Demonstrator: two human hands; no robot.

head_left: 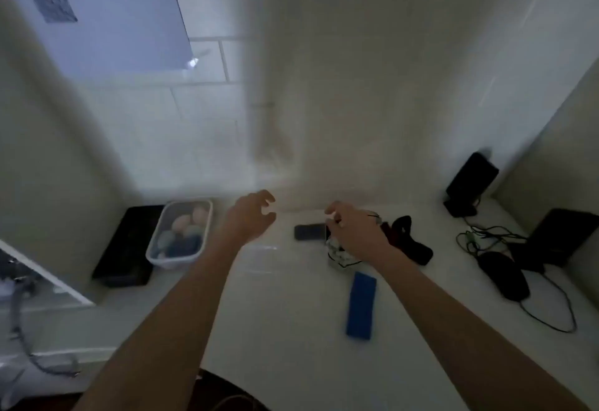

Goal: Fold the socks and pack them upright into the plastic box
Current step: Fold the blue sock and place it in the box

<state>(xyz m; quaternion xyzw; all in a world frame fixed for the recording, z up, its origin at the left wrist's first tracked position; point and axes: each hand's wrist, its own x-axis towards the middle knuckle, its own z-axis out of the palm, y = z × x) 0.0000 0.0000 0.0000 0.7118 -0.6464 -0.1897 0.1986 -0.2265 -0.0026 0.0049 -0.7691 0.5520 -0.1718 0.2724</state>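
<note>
A clear plastic box (155, 253) sits at the left of the white table, holding several rolled socks in pink, pale blue and dark blue. My left hand (251, 216) hovers above the table to the right of the box, fingers curled apart, holding nothing. My right hand (353, 227) is over a white patterned sock (338, 253) and pinches a pale bit of fabric between thumb and fingers. A dark sock (411, 242) lies just right of that hand. A blue folded sock (361, 305) lies flat nearer to me. The view is motion-blurred.
A black tray (124, 248) lies under and left of the box. A dark phone-like object (309, 232) rests between my hands. At the right are a black mouse (504, 276) with tangled cables, a black speaker (470, 183) and a dark device (551, 235).
</note>
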